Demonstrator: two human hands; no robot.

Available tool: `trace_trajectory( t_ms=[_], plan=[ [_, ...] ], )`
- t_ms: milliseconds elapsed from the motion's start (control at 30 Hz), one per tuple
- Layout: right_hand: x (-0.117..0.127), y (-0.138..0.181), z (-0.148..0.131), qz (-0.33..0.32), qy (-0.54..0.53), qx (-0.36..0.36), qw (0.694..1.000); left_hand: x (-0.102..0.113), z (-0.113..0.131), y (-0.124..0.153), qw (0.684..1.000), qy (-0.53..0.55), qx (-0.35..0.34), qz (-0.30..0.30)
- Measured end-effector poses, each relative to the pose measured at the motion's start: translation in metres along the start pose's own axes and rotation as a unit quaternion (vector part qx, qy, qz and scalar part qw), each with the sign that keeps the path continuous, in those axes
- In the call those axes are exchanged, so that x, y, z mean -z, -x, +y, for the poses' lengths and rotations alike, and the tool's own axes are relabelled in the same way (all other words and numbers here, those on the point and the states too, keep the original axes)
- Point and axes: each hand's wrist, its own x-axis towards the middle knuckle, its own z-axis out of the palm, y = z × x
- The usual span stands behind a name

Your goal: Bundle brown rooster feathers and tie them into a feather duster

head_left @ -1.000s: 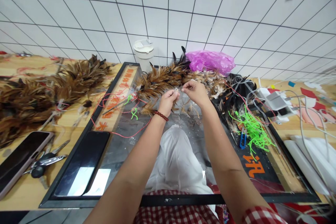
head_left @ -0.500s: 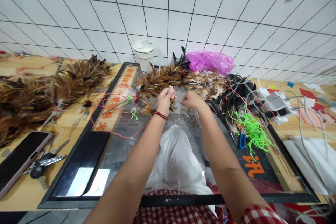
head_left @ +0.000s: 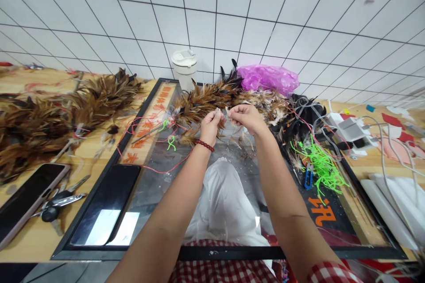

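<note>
My left hand point(head_left: 210, 126), with a red bead bracelet point(head_left: 204, 145) on its wrist, is pinched shut on a small pale feather tuft over the glass-topped black frame point(head_left: 156, 177). My right hand point(head_left: 245, 118) is closed in a pinch right beside it, fingertips almost touching the left's; what it grips is too small to name. Both hover just in front of a string of brown feathers point(head_left: 202, 101). Red thread point(head_left: 149, 141) trails from the feathers to the left.
More brown feather bundles point(head_left: 66, 110) lie at the left. Two phones point(head_left: 109, 199) point(head_left: 26, 203), keys point(head_left: 56, 208), a white cup point(head_left: 184, 68), a pink bag point(head_left: 268, 78), green cords point(head_left: 320, 166), blue clippers point(head_left: 308, 179), black feathers and white cables point(head_left: 352, 130) surround the frame.
My right hand dropped to the glass half a second ago, then rose back up beside the left. The left hand has stayed nearly in place.
</note>
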Motion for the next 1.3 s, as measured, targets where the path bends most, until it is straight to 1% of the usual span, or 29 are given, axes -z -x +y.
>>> trace_trajectory(
  t_ms=[100,167,300,467,567,700,800,1000,1067,1133,1233,1267,1300],
  plan=[
    [-0.005,-0.001,0.003,-0.024,0.014,-0.035,0.999,0.000,-0.001,-0.001,1.000,-0.012,-0.018,0.002],
    [-0.007,-0.002,0.005,-0.020,0.013,-0.048,0.999,0.000,-0.001,0.000,1.000,-0.006,-0.022,-0.007],
    [-0.009,-0.003,0.006,-0.021,-0.001,-0.057,0.998,-0.001,0.001,0.001,1.000,0.012,-0.006,-0.024],
    [-0.012,-0.001,0.002,-0.022,-0.040,-0.084,0.995,-0.002,0.002,0.002,1.000,0.014,0.007,-0.025],
    [-0.014,-0.002,0.003,-0.022,-0.063,-0.091,0.994,-0.001,0.003,0.002,0.999,0.037,0.022,-0.020],
    [-0.014,-0.003,0.006,-0.056,-0.047,-0.096,0.993,-0.001,0.005,0.002,0.998,0.047,0.037,-0.004],
    [-0.014,-0.003,0.006,-0.064,-0.040,-0.099,0.992,-0.001,0.006,0.002,0.997,0.054,0.048,0.004],
    [-0.013,-0.003,0.005,-0.053,-0.059,-0.101,0.992,-0.001,0.006,0.003,0.996,0.060,0.051,-0.029],
    [-0.012,-0.003,0.005,-0.058,-0.055,-0.092,0.993,-0.001,0.005,0.003,0.997,0.059,0.048,-0.032],
    [-0.010,-0.004,0.006,-0.048,-0.035,-0.062,0.996,0.001,0.003,0.001,0.997,0.061,0.045,-0.031],
    [-0.009,-0.005,0.006,0.023,-0.027,0.029,0.999,0.002,0.001,0.001,0.996,0.061,0.040,-0.042],
    [-0.009,-0.006,0.006,0.042,-0.036,0.056,0.997,0.002,0.000,0.001,0.996,0.056,0.041,-0.057],
    [-0.009,-0.005,0.005,0.046,-0.050,0.073,0.995,0.001,0.000,0.002,0.995,0.049,0.042,-0.075]
  ],
)
